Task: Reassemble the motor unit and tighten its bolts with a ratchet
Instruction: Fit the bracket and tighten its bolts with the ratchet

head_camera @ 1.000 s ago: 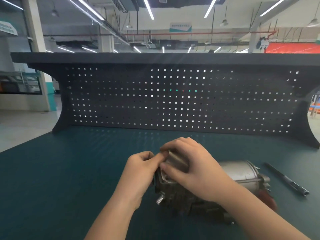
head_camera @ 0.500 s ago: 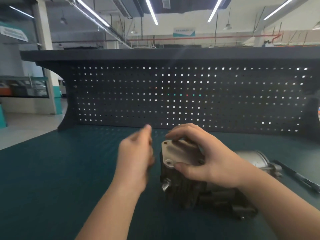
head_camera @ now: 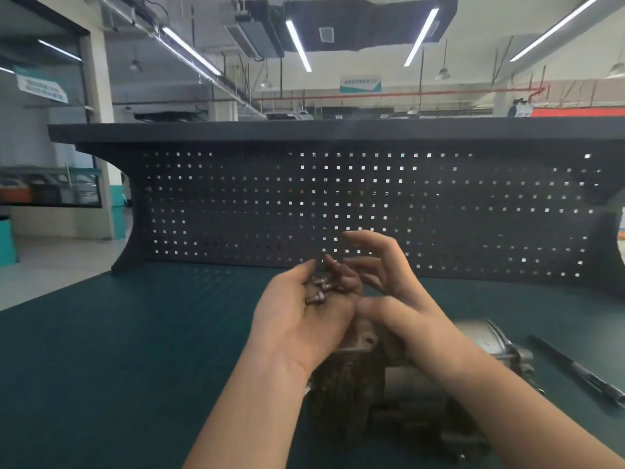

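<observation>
My left hand (head_camera: 297, 319) is turned palm up above the motor unit, its fingers cupped round several small flanged bolts (head_camera: 321, 292) lying in the palm. My right hand (head_camera: 399, 299) hovers just right of it with fingers spread and relaxed, fingertips close to the bolts and holding nothing. The motor unit (head_camera: 372, 394), dark and finned with a silver cylindrical body to the right, lies on the mat under both hands. Its light metal cover plate (head_camera: 365, 340) sits on top, one bolt hole showing. A long dark ratchet handle (head_camera: 581, 374) lies on the mat to the right.
The green bench mat (head_camera: 135, 350) stretches bare to the left of the motor. A black pegboard back wall (head_camera: 236, 211) with a shelf on top closes off the far edge of the bench.
My left hand lifted off the cover plate, turned palm up and now shows bolts in it. My right hand let go of the plate and rose toward the bolts.
</observation>
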The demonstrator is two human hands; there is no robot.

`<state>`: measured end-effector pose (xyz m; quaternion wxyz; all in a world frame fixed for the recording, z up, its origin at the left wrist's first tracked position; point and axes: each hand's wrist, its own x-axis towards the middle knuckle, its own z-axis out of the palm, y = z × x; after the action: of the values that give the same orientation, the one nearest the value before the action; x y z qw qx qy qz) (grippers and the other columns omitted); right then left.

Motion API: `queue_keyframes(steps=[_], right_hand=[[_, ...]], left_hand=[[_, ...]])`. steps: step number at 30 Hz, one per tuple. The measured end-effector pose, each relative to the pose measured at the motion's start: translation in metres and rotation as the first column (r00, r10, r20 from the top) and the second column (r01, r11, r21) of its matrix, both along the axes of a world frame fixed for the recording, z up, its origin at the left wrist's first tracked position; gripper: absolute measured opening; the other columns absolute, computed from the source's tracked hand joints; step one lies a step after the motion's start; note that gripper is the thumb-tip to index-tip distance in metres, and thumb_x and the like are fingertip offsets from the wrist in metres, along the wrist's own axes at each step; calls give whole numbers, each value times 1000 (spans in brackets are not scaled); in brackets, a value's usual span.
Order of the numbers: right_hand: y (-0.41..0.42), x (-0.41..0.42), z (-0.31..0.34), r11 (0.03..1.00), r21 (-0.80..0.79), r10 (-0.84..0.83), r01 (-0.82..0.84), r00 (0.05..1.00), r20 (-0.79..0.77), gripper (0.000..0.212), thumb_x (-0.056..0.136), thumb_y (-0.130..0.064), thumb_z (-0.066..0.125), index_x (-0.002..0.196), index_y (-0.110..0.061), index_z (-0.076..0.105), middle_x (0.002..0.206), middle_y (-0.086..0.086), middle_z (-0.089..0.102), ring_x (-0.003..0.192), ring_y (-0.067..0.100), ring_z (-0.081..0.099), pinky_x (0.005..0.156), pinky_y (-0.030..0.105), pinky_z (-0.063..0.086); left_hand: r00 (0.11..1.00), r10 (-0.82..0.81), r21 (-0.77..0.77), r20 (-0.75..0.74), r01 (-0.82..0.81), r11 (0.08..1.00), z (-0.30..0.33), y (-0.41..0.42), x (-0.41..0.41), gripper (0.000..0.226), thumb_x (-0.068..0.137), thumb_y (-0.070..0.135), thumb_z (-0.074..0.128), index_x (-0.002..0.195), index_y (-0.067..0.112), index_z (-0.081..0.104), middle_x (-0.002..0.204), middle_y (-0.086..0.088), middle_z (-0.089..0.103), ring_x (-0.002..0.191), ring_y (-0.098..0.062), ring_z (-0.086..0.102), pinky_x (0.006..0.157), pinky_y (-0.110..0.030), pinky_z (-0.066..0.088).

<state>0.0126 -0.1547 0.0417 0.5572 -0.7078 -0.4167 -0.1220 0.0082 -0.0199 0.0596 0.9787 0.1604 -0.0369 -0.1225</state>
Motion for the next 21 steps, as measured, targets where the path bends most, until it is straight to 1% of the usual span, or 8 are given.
queue_keyframes(steps=[2,3,5,9,12,15,18,21], right_hand=[[2,2,1,989,125,-80,79,997,4,32,77,-22,59,109,-23,63,126,7,52,120,7,51,98,20,40],[4,3,1,982,141,-124,123,992,0,20,79,-25,61,98,-22,68,123,4,53,119,3,51,96,17,40],[7,5,0,979,79,-190,188,982,15,14,77,-38,75,84,-26,74,124,-7,52,125,-1,45,100,19,36],[9,4,2,972,-52,-226,229,973,44,22,61,-52,69,80,-43,76,134,-27,47,132,2,35,105,12,28],[11,4,5,987,-53,-152,152,988,-1,24,60,-48,73,82,-40,78,137,-27,48,134,10,39,111,23,31],[10,5,5,995,-36,-90,89,996,-28,21,63,-40,77,83,-35,79,136,-26,51,131,14,43,111,37,35],[7,9,4,989,145,-24,30,999,-47,12,70,-30,80,83,-28,80,126,-22,61,125,6,51,100,28,45],[-9,16,7,893,449,147,-21,957,-249,14,65,-26,75,77,-19,79,94,-6,74,89,7,66,73,23,47]], left_hand=[[1000,-11,21,9,11,1000,-1,0,-3,37,101,15,38,111,-13,60,109,-18,66,109,-22,61,98,-35,47],[1000,-6,48,23,5,999,-1,-1,-6,47,103,17,36,98,-18,66,104,-22,68,110,-26,61,100,-38,46],[998,12,78,56,-16,997,-2,0,-10,62,104,17,34,66,-18,69,82,-23,69,90,-28,65,88,-37,51],[999,23,155,48,-30,987,-2,0,-10,53,103,24,35,89,-17,65,82,-18,61,87,-24,62,82,-39,57],[998,59,163,20,-61,985,-1,-4,-8,46,102,32,42,105,-12,57,78,-11,54,80,-21,60,76,-44,57],[998,67,136,13,-68,988,0,-6,-8,33,100,31,47,104,-1,53,64,-3,49,61,-15,53,77,-27,55],[998,20,128,53,-27,991,-5,-4,-7,37,98,28,45,117,-3,53,91,-2,62,84,-16,61,95,-30,46],[1000,23,33,21,-23,999,-7,-2,-2,21,95,25,48,86,6,52,75,0,45,70,-14,44,71,-24,40]])
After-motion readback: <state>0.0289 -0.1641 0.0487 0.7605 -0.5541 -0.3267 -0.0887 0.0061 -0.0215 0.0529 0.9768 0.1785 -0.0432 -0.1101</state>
